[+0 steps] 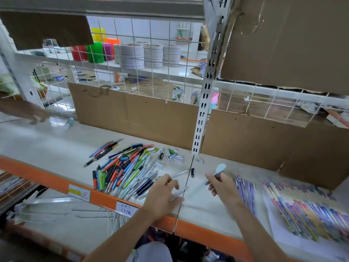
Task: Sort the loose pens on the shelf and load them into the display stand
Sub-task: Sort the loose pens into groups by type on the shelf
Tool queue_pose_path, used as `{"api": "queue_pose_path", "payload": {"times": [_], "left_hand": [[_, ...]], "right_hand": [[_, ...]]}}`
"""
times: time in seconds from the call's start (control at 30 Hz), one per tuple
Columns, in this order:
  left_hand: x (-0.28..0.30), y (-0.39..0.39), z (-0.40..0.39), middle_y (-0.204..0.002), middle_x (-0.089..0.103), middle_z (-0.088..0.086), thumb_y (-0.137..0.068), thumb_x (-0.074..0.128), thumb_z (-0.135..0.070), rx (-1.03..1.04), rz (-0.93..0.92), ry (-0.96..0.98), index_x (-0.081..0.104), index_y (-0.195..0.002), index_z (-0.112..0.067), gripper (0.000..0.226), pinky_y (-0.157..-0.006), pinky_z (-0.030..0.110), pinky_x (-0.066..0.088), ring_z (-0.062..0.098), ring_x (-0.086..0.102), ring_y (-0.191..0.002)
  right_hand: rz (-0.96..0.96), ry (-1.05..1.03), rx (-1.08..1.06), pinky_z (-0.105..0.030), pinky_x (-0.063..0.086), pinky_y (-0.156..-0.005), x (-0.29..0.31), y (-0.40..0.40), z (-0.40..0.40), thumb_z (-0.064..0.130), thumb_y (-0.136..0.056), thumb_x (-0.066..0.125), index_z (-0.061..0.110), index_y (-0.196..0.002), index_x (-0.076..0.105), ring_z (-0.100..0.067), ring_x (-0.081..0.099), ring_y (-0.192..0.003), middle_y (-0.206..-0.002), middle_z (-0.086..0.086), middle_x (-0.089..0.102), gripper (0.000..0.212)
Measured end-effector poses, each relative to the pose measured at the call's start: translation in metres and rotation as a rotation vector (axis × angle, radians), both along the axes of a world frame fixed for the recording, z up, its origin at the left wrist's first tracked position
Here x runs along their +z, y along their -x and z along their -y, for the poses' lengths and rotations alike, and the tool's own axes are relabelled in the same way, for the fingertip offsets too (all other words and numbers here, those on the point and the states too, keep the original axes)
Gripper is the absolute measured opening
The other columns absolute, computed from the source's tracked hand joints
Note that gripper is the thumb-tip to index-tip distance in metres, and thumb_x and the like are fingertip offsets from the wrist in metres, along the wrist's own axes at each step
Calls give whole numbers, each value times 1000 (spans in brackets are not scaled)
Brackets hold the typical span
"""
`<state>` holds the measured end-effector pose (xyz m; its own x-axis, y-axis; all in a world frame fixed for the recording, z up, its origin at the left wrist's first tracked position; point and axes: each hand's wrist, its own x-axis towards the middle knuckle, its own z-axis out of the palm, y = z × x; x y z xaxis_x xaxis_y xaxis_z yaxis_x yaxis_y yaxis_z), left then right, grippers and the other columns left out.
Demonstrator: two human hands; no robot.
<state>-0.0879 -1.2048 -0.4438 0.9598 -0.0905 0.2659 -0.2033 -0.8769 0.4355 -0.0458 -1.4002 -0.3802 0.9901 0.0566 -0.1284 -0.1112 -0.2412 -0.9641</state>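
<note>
Down at the shelf's front edge, the left hand (pixel 162 193) is reaching in palm-down with its fingers loosely curled around a clear-barrelled pen (pixel 179 192) that is lying slantwise across the seam between the two shelf boards; the thumb and fingers are touching the barrel, though motion blur is making it hard to tell how firmly they are closing. The right hand (pixel 221 184) is pinching a slim pen with a pale blue, rounded topper (pixel 220 168) between thumb and forefinger, the topper pointing up and away, the other fingers curling underneath. Both forearms are stretching forward from the bottom of the view, bare, the wrists nearly straight.

Just left of the left hand, the pile of loose pens (pixel 124 167) is lying jumbled on the pale, smooth shelf (pixel 47 140): glossy plastic barrels in green, orange, blue, black and white, with several white caps (pixel 174 156) scattered near the back. Beside the right hand, purple patterned pens (pixel 245 193) are lying in a row, and further right a flat packet of multicoloured pens (pixel 306 216) is blurring out. An orange metal rail (pixel 37 174) with handwritten price labels (pixel 126 208) is edging the shelf. Brown corrugated cardboard (pixel 136 118) is lining the back, under white wire mesh (pixel 132 53).
</note>
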Motion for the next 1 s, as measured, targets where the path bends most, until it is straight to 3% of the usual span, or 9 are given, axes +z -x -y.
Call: {"api": "queue_pose_path", "payload": {"times": [0.1,0.27,0.37,0.47,0.57,0.73,0.83,1.0], "left_hand": [[-1,2,-14,-97,44,-8,-80,65,-39,52,-38,57,60,-97,-20,26,-80,30,49,10,52,-85],[4,1,-14,-92,45,-5,-84,61,-35,104,-24,70,62,-86,-18,17,-78,24,41,11,46,-86],[1,2,-14,-94,45,-4,-86,58,-33,144,-15,70,63,-90,-16,18,-82,22,39,11,43,-91],[0,3,-14,-96,45,-5,-88,56,-29,179,15,60,61,-93,-16,15,-83,20,37,11,42,-93],[-2,2,-15,-100,46,-5,-90,53,-28,198,29,52,61,-100,-17,17,-86,23,42,10,43,-94],[-2,2,-12,-100,44,-6,-90,53,-33,214,34,56,62,-99,-18,19,-86,21,39,9,40,-96],[-2,2,-12,-97,44,-7,-89,55,-32,219,34,66,62,-96,-17,18,-86,23,40,9,40,-94],[-2,4,-11,-95,44,-7,-90,54,-29,223,65,60,62,-93,-17,15,-86,23,41,9,41,-92]], "right_hand": [[82,235,22,-21,34,-46,5,-10,16,15,-92,59,6,-70,49,-11,44,-49,-60,-4,57,26],[125,901,195,-22,24,-46,-6,-21,17,32,-91,57,16,-58,36,-15,40,-56,-57,1,42,42],[127,1089,202,-23,22,-45,-18,-24,19,26,-90,53,19,-59,30,-19,46,-64,-64,0,40,39],[137,1110,145,-24,35,-64,-20,-24,22,23,-89,50,11,-90,54,-26,59,-94,-95,-9,59,12],[144,1179,101,-26,42,-80,-20,-28,25,21,-92,49,9,-116,49,-25,58,-107,-115,-9,60,28],[184,1252,142,-28,36,-70,-16,-33,4,12,-94,42,7,-112,46,-30,59,-103,-114,-11,59,19],[227,1095,187,-31,38,-73,-14,-43,-20,12,-93,41,12,-100,52,-27,55,-91,-106,-8,60,13],[408,887,258,-32,42,-75,-20,-72,-61,16,-95,46,12,-101,60,-25,56,-99,-105,-6,60,15]]}}
